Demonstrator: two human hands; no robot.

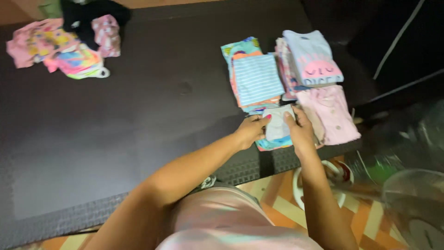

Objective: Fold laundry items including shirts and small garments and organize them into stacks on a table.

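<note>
Head view: both hands at centre-right of frame. Left hand [252, 129] and right hand [299, 127] each grip an edge of a small grey folded garment [278, 122], held over the folded stacks [286, 74] on the dark mat [138, 120]. Est. most folding done; unfolded heap [64, 44] remains upper left. No containers seen; clothes lie direct on mat.

Small grey folded cloth [279, 122] — flat, on a low pile at the dark mat's near edge
</note>
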